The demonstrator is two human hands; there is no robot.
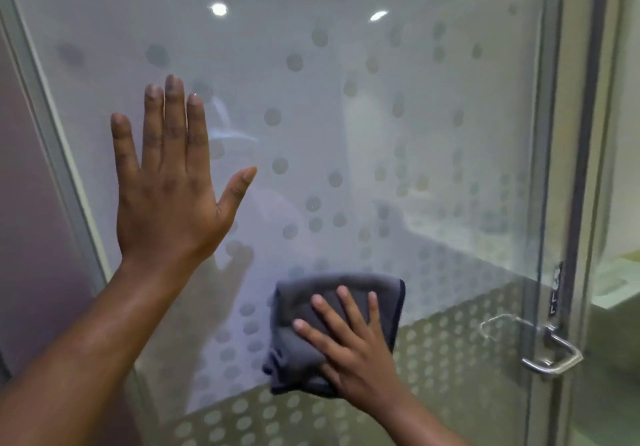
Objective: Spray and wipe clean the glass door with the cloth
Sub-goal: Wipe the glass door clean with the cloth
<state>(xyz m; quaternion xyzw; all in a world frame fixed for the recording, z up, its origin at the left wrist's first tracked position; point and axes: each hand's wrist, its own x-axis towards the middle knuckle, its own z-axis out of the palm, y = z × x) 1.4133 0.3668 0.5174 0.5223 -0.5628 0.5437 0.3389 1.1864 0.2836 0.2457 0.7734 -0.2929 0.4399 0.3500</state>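
A frosted glass door [346, 116] with a pattern of round dots fills the view. My left hand [169, 182] lies flat against the glass at the left, fingers spread and pointing up, holding nothing. Lower down, my right hand [349, 348] presses a folded dark grey cloth [322, 307] against the glass with the fingers spread over it. No spray bottle is in view.
A metal loop handle [550, 352] sticks out at the door's right edge, with a lock plate [556, 289] above it. A metal frame post [45, 106] runs down the left side. Beyond the right edge stands another glass panel [616, 168].
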